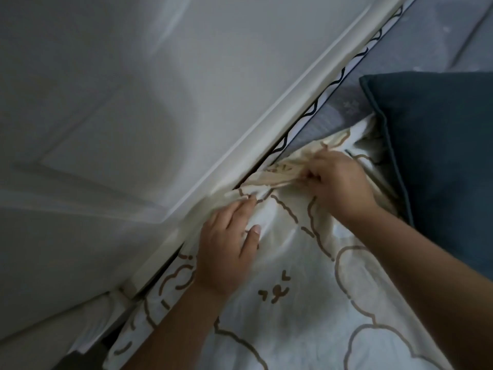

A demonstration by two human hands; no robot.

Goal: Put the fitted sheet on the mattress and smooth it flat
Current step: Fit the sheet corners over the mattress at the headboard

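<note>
right hand (336, 180): pinching bunched hem of fitted sheet (306, 284), frame centre | left hand (226, 247): fingers straight, pressing sheet at mattress (400, 84) edge beside wall panel (120, 102) | risk: hem likely slips free; dark cushion (437, 156) sits on sheet, blocking smoothing

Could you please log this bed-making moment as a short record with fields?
sheet: cream fitted sheet with brown cloud outlines, partly on, bunched at its far edge
mattress: grey mattress with black wavy trim, bare beyond the sheet
left hand: left hand rests on the sheet beside the cream padded headboard, fingers fairly straight
right hand: right hand grips the gathered hem
cushion: dark teal piped cushion lies on the mattress, right of the hands
</note>
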